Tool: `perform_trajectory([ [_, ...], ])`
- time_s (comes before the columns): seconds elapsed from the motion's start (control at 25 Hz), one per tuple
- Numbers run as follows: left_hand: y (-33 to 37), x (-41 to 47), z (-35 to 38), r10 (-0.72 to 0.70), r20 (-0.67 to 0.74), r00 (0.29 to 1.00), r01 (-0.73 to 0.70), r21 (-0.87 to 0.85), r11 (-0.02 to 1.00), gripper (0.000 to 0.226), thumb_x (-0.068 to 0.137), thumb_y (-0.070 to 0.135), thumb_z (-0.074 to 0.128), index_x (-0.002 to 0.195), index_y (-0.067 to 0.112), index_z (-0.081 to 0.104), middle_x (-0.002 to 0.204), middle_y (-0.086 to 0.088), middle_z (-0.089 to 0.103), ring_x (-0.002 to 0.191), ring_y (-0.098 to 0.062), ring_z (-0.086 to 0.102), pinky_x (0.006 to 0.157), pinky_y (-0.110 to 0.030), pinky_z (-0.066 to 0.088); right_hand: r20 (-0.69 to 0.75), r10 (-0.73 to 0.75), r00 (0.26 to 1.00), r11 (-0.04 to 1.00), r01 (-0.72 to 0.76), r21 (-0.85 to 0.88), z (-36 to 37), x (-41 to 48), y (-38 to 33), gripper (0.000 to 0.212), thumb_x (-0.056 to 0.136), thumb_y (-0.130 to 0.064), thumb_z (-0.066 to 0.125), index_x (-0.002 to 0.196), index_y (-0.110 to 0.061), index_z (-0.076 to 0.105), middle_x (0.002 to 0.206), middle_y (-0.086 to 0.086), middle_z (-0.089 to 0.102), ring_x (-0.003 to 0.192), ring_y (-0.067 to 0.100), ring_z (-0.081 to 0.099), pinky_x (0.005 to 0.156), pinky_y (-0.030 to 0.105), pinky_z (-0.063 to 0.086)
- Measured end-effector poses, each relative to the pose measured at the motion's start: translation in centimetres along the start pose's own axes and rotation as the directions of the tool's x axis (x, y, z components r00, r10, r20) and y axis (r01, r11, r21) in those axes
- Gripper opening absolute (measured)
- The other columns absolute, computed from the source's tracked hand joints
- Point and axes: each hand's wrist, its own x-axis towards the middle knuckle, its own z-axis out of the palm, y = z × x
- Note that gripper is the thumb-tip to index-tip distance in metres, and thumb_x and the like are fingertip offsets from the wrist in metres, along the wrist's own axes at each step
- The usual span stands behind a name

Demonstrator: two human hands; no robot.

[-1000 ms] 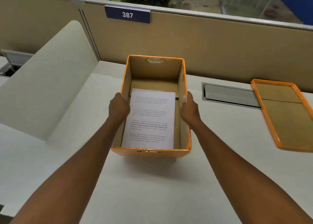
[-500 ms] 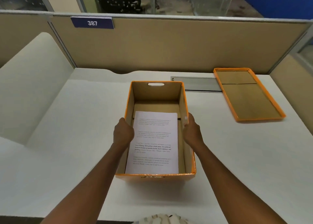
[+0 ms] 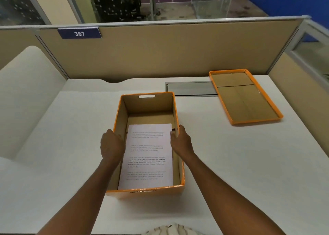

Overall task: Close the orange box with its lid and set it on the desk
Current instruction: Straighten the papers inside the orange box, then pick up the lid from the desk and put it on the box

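Note:
An open orange box (image 3: 147,193) with a brown cardboard inside stands on the white desk in front of me. A stack of printed white paper (image 3: 147,156) lies in it. My left hand (image 3: 111,146) grips the box's left wall at the rim, and my right hand (image 3: 180,142) grips the right wall. The orange lid (image 3: 243,97) lies upside down on the desk to the back right, apart from the box and untouched.
A grey metal cable flap (image 3: 190,89) is set into the desk (image 3: 231,163) behind the box, partly under the lid. Beige partition walls (image 3: 160,53) with a "387" sign (image 3: 79,33) close off the back; a white panel (image 3: 26,92) stands at the left.
The box has come toward me and lower in view with both hands still on its side walls. The view has shifted, so the lid now shows fully at the back right.

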Motion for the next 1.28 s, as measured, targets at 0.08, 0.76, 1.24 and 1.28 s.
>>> perform_trajectory([
  [0.08,2.4,-0.4,-0.1,0.198,-0.147,0.969,-0.193,0.045,0.980,0.028,0.092,0.013,0.050,0.104,-0.010,0.056,0.111,-0.031,0.059,0.107,-0.044,0.054,0.094,-0.049,0.045,-0.012,0.037,0.999,0.999,-0.036,0.041,-1.0,0.6,0.2,0.072,0.091,-0.051,0.046,0.147,-0.011,0.023,0.149,0.013,0.040,0.134,0.032,0.042,0.103,0.041,0.041],
  [0.76,30.8,-4.3,18.9,0.378,0.564,0.734,-0.249,-0.294,0.923,0.033,0.094,0.028,0.049,0.074,0.002,0.055,0.076,-0.022,0.054,0.078,-0.030,0.054,0.072,-0.034,0.043,-0.556,0.167,0.814,0.955,-0.274,-0.114,-25.2,18.3,13.5,0.045,0.090,-0.020,0.054,0.127,0.005,0.045,0.129,0.023,0.051,0.119,0.039,0.050,0.095,0.045,0.045],
  [1.24,36.0,-2.2,28.6,0.203,0.676,0.709,0.041,-0.327,0.944,0.025,0.093,0.035,0.051,0.099,0.011,0.052,0.105,-0.012,0.058,0.103,-0.035,0.061,0.092,-0.048,0.051,-0.620,0.245,0.745,0.878,-0.442,-0.185,-33.0,27.9,19.9,0.044,0.089,-0.028,0.054,0.117,0.004,0.048,0.123,0.024,0.054,0.115,0.041,0.052,0.095,0.049,0.044],
  [1.28,36.4,-2.0,28.9,0.193,0.682,0.705,0.059,-0.327,0.943,0.036,0.093,0.036,0.051,0.116,0.007,0.051,0.117,-0.013,0.058,0.110,-0.035,0.059,0.094,-0.047,0.050,-0.618,0.254,0.744,0.871,-0.454,-0.189,-32.8,28.1,20.1,0.044,0.089,-0.029,0.053,0.118,0.004,0.048,0.123,0.024,0.054,0.115,0.041,0.051,0.095,0.049,0.043],
])
